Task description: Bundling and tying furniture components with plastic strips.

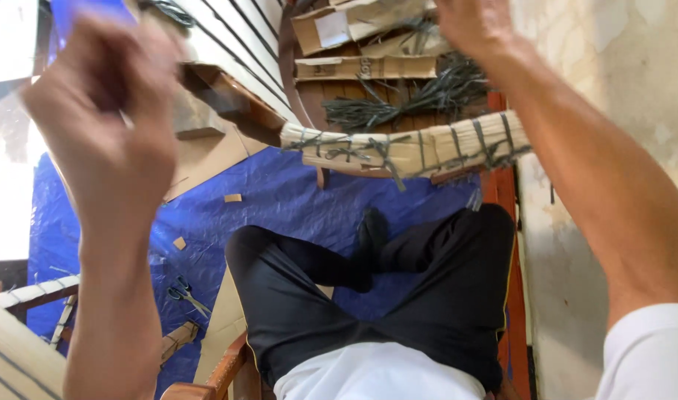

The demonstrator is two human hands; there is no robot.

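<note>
Left hand (105, 122), raised and blurred, fingers curled; whether it holds anything cannot be told. Right hand (472, 26), partly cut off at the top edge, its grasp unreadable. Between and below them: cane bundle (406, 148), pale straight strips bound with dark cord, above blue tarpaulin (280, 196); scissors (185, 294) lie there.

I see both arms raised, left hand (105, 118) loosely curled, right hand (472, 26) cut off at the frame's top.

1. Open tarp (294, 196) at centre frame leaves room between the raised hands
2. The bound cane bundle (420, 148) bars the upper middle
3. Scissors (185, 293) and cardboard scraps (233, 198) litter the lower left
</note>
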